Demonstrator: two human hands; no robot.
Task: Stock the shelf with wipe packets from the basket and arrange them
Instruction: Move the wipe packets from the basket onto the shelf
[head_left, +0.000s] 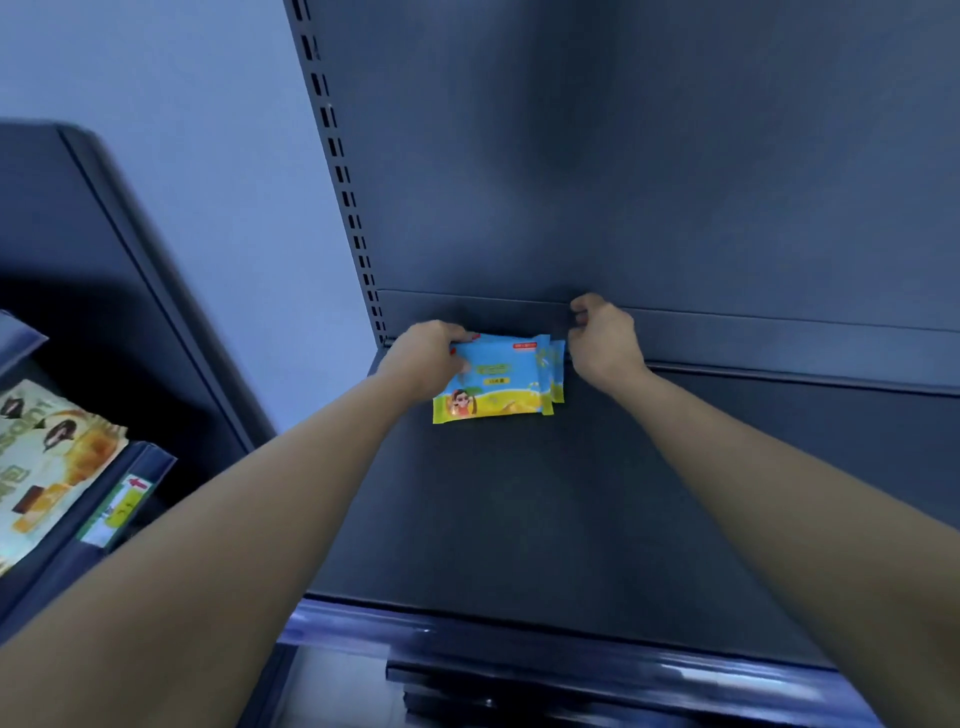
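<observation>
Left hand (426, 358) grips wipe packets (493, 379) mid-frame, at shelf (519, 519) rear; right hand (605, 340) curled beside them, grasp unclear. Step: placing stack. Next: likely square it against back.

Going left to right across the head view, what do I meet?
In order: snack packet → shelf price label → left hand → wipe packets → right hand.

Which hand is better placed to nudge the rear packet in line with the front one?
Right. The right hand hovers beside the rear packet, which sticks out rightward, while the left hand grips the front packet at its left side.
</observation>
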